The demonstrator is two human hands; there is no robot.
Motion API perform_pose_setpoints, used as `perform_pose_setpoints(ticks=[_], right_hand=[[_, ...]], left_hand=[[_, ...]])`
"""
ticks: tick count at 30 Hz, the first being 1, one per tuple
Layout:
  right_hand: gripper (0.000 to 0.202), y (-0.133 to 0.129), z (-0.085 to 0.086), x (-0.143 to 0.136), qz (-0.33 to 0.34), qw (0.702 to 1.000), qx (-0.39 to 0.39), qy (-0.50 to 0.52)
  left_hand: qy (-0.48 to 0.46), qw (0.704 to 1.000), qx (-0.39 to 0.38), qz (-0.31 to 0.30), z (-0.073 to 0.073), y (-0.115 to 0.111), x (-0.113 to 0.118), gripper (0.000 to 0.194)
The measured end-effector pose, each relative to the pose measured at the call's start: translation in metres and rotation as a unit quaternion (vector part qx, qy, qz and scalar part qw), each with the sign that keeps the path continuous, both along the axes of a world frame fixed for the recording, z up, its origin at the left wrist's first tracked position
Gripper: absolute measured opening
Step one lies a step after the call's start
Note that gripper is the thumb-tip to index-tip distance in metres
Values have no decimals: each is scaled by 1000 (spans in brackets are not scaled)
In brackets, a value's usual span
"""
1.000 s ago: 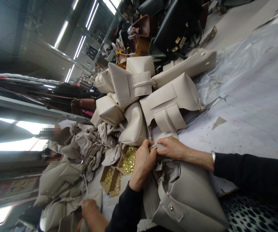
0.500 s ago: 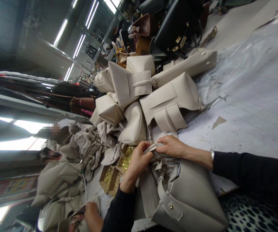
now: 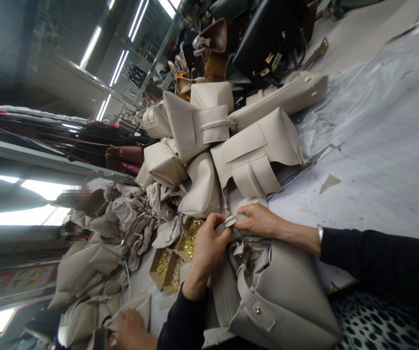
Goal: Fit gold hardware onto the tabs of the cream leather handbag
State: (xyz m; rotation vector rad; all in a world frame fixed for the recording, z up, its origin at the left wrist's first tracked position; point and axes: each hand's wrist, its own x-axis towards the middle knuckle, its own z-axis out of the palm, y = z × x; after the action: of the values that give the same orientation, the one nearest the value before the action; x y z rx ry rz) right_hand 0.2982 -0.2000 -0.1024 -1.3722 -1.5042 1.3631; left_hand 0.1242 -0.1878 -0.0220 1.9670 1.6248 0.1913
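A beige handbag (image 3: 293, 291) lies on its side in front of me, its mouth open with metal hardware inside and a strap with a gold stud on its side. Above its opening, my left hand (image 3: 209, 243) pinches one end of a beige strap (image 3: 230, 221). My right hand (image 3: 258, 219) grips the same strap from the right, close to my left fingers. Just left of my left hand are small cardboard boxes (image 3: 168, 287) of gold-coloured metal pieces.
Beige bags (image 3: 255, 150) are piled beyond my hands, with black and brown bags behind. At lower left, another person's hand (image 3: 132, 328) touches a beige piece. Plastic sheeting (image 3: 322, 112) lies on the white table (image 3: 377, 180).
The other person's hand at lower left has shifted slightly left, onto the beige piece. My own hands have barely moved and still hold the strap.
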Motion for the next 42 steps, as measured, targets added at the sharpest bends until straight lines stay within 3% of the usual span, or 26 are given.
perform_pose_setpoints(ticks=[7, 10, 18, 23, 36, 42], right_hand=[[17, -1, 0, -1, -6, 1000, 7, 0], [18, -2, 0, -2, -1, 1000, 10, 4], [18, -3, -1, -3, -5, 1000, 14, -6], [15, -4, 0, -3, -6, 1000, 14, -10], [14, -7, 2, -3, -6, 999, 36, -22], [13, -6, -1, -4, -13, 999, 40, -16]], left_hand=[[-95, 991, -87, 40, -8, 1, -3, 32], [-114, 988, -91, 56, -8, -1, -5, 31], [-26, 998, -37, 33, -10, 2, -1, 25], [-29, 996, -76, 24, -11, 3, -2, 28], [138, 989, 52, 19, -14, -11, 14, 26], [175, 980, 90, -35, -14, -18, 18, 28]])
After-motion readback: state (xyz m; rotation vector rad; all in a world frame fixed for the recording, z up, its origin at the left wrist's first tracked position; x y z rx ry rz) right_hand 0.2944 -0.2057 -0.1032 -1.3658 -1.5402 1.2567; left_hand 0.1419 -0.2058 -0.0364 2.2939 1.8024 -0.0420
